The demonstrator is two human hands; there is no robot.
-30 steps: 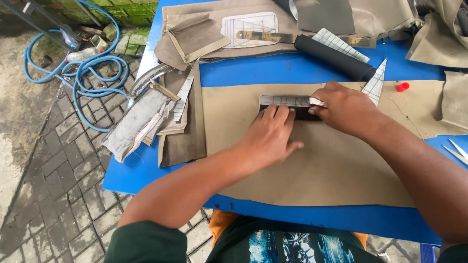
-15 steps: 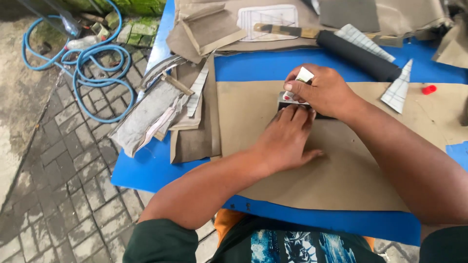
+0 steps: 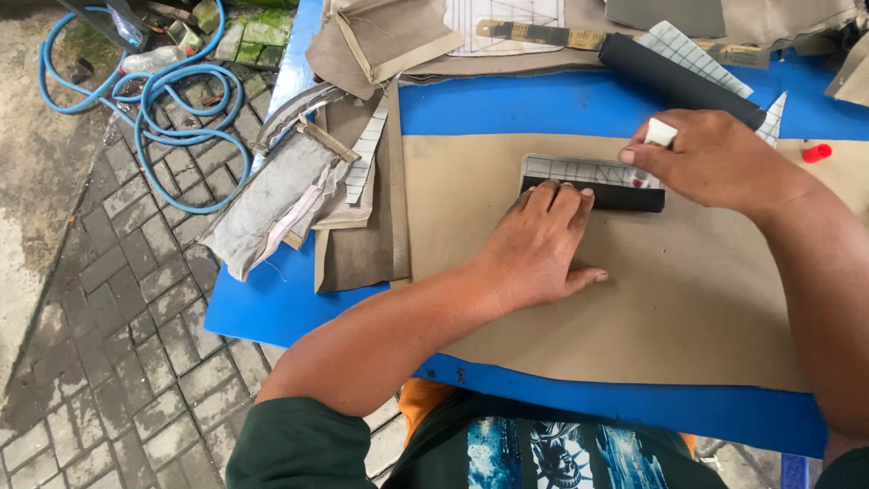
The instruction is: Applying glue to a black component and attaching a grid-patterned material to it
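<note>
A large tan sheet [image 3: 561, 272] lies flat on the blue table [image 3: 299, 303]. On it rests a small dark strip with a white gridded pattern piece [image 3: 588, 177] on top. My left hand [image 3: 539, 244] lies flat on the sheet, its fingertips pressing the strip's lower left edge. At the strip's right end, my right hand [image 3: 715, 163] pinches a small white marker, like a piece of chalk [image 3: 660, 133].
A pile of grey and tan fabric scraps [image 3: 299, 190] sits at the table's left edge. Behind the sheet lie a black roll [image 3: 679, 81], a ruler [image 3: 543, 34], gridded paper pieces [image 3: 688, 54] and a red cap [image 3: 816, 152]. A blue hose [image 3: 154, 100] coils on the paved floor at left.
The view has shifted left. My right hand moved from over the strip's middle to its right end, uncovering the gridded piece. My left hand stays pressed on the strip.
</note>
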